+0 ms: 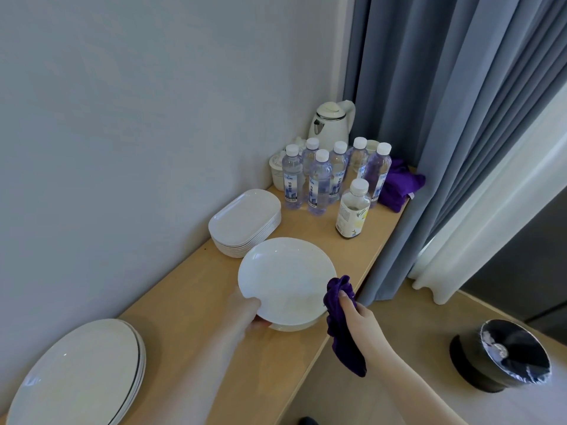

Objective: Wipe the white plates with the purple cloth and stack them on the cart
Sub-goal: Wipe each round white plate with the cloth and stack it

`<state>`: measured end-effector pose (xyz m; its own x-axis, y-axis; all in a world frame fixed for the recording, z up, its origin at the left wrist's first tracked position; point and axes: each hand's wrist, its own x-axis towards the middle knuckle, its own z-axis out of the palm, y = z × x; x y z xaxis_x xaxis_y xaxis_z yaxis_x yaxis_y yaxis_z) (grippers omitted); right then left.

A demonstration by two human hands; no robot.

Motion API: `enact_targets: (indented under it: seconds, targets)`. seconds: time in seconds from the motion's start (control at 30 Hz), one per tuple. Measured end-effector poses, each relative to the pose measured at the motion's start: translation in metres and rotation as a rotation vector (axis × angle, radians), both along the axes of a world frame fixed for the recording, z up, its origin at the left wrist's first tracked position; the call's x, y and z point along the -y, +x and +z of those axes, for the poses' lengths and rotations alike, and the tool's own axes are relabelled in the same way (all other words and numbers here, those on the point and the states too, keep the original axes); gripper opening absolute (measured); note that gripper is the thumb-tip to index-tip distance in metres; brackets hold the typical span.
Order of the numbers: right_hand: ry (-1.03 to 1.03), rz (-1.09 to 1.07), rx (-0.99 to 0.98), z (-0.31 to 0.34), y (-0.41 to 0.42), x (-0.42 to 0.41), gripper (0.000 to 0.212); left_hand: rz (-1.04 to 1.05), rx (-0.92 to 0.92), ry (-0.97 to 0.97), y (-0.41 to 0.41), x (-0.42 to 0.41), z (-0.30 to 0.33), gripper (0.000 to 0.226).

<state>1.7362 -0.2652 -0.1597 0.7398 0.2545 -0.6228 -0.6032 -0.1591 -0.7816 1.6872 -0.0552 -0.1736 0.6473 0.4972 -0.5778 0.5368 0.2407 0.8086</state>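
A round white plate (pixel 285 277) is tilted up above the wooden counter, on top of another round plate (pixel 291 327) whose rim shows beneath. My left hand (pixel 250 312) grips its near left edge. My right hand (pixel 356 314) holds a bunched purple cloth (pixel 342 329) against the plate's right rim, and the cloth's tail hangs down. A stack of several rectangular white plates (pixel 245 222) sits behind. Large oval white plates (pixel 79 375) are stacked at the near left.
The wooden counter (pixel 196 308) runs along the wall. At its far end stand several water bottles (pixel 319 182), a labelled bottle (pixel 352 210), a white kettle (pixel 333 122), white cups and another purple cloth (pixel 399 185). Grey curtains hang to the right. A black bin (pixel 503 354) stands on the floor.
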Motion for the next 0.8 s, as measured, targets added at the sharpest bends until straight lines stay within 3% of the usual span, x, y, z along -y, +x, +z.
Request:
enact_targets:
  seconds: [0.27, 0.43, 0.63, 0.73, 0.8]
  targets:
    - [-0.074, 0.046, 0.032, -0.003, 0.007, -0.001, 0.049, -0.117, -0.151, 0.084, -0.002, -0.002, -0.003, 0.02]
    - [-0.121, 0.057, 0.069, -0.004, 0.008, 0.001, 0.053, -0.152, -0.115, 0.171, -0.004, 0.001, -0.005, 0.022]
    - [-0.111, -0.027, 0.181, 0.014, -0.008, 0.0, 0.04, -0.149, -0.077, 0.313, -0.007, 0.005, -0.011, 0.014]
    - [-0.068, 0.013, 0.255, 0.028, -0.017, -0.012, 0.037, -0.132, -0.029, 0.357, -0.015, 0.007, -0.009, 0.024]
    - [-0.01, 0.063, 0.262, 0.038, -0.021, -0.026, 0.034, -0.106, -0.035, 0.389, -0.024, 0.006, -0.005, 0.011]
